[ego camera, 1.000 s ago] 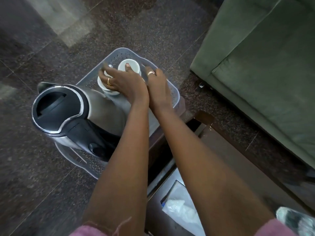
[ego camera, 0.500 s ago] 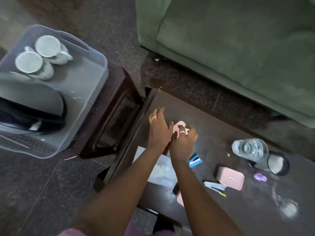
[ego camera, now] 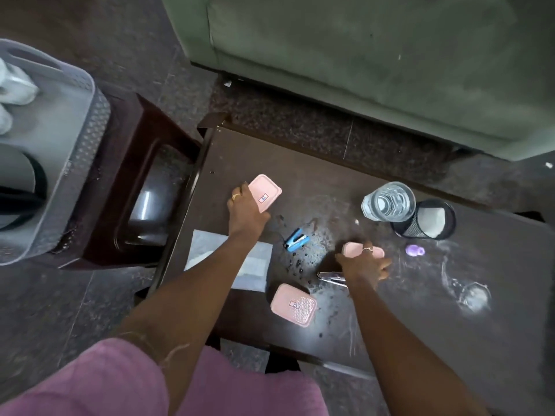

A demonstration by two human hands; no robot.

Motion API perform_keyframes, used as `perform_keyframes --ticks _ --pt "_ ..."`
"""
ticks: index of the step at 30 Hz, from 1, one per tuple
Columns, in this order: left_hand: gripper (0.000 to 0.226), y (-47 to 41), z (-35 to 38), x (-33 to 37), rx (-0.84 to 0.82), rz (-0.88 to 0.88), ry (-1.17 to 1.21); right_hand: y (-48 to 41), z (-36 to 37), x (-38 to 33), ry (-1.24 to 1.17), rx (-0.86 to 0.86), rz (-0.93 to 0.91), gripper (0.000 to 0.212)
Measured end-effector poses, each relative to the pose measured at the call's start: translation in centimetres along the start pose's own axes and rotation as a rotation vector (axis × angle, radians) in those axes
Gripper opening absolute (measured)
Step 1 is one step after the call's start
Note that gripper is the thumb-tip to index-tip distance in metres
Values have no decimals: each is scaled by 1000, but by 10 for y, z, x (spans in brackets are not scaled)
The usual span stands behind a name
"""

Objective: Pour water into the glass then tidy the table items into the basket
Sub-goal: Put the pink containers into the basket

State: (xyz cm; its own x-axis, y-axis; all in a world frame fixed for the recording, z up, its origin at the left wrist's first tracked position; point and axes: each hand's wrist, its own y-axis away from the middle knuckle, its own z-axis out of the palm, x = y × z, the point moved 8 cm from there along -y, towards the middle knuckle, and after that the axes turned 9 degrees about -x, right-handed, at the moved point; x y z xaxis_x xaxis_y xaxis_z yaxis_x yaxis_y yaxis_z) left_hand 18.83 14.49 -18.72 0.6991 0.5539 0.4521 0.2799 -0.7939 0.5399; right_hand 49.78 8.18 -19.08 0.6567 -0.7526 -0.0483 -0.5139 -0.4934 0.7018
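My left hand (ego camera: 244,213) grips a pink box (ego camera: 265,192) by its near edge at the left end of the dark table (ego camera: 390,310); the box is tilted. My right hand (ego camera: 365,265) is closed over a second pink box (ego camera: 360,250) at the table's middle. A third pink box (ego camera: 293,304) lies by the front edge. The glass (ego camera: 389,201) stands full of water at the back right. The grey basket (ego camera: 78,151) sits on a stool (ego camera: 132,163) to the left, holding a kettle (ego camera: 16,181) and white cups (ego camera: 13,85).
A blue stapler (ego camera: 296,243) lies between my hands, and a metal item (ego camera: 332,277) lies under my right wrist. A black mesh cup (ego camera: 423,220) touches the glass, with a purple piece (ego camera: 415,250) nearby. White paper (ego camera: 228,265) is under my left arm. A green sofa (ego camera: 375,55) stands behind.
My hands left the cups in the basket and came over to the table. Half a second ago they were together on one pink box; now they are apart, each on a pink box.
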Motion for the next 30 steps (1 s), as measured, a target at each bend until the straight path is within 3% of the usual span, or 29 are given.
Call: perform_keyframes --ticks 3,7,12,15,19,25,30 --pt "76 4 -14 -1 51 11 51 9 -8 -15 64 98 -121 73" --pt "80 12 -62 -2 176 16 178 54 -9 -85 150 206 -482 93" --pt "77 20 -191 -28 477 -7 273 133 4 -228 57 42 -952 111" --pt "75 17 -274 -79 635 -127 298 207 11 -325 44 -12 -1266 106" --pt "82 1 -333 -146 625 -329 302 295 33 -424 192 -31 -1591 86" --pt "74 -46 -333 -192 390 -472 345 345 110 -520 706 -264 -1622 83" --pt "67 -70 -325 -206 352 -519 262 345 167 -551 1111 -231 -1621 75"
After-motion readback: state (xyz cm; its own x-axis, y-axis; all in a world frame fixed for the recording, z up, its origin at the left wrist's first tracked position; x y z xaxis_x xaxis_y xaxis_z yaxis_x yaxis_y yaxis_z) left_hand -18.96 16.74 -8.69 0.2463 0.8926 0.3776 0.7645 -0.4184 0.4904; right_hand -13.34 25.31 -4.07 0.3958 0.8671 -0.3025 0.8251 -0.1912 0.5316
